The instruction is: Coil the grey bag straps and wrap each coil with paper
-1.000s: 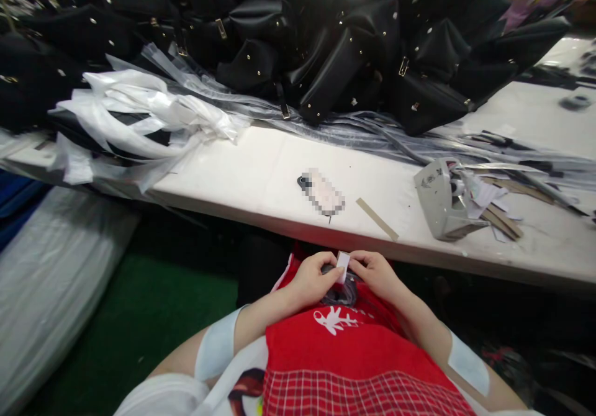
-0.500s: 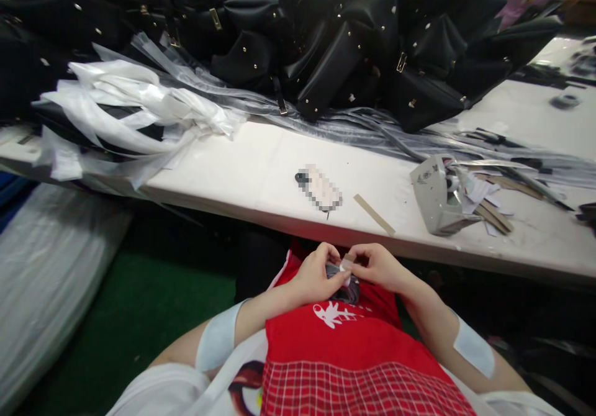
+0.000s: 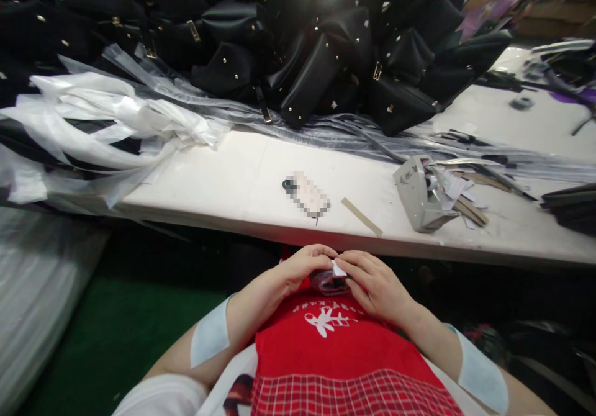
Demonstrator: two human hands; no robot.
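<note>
I see L hand (image 3: 303, 266) & R hand (image 3: 375, 280) nearly meeting, lower ctr of frame, fingers bent at white slip (image 3: 338, 270) btwn them; can't tell if either pinches it. Dark bundle (image 3: 327, 283) just below, by red apron (image 3: 288, 344).

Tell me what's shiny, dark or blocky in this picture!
Head view: light glints on the black bags, the green floor darkens beneath the table, and blocky squares cover the pinkish thing on top; also head view: the left hand and right hand catch no glare.
</note>
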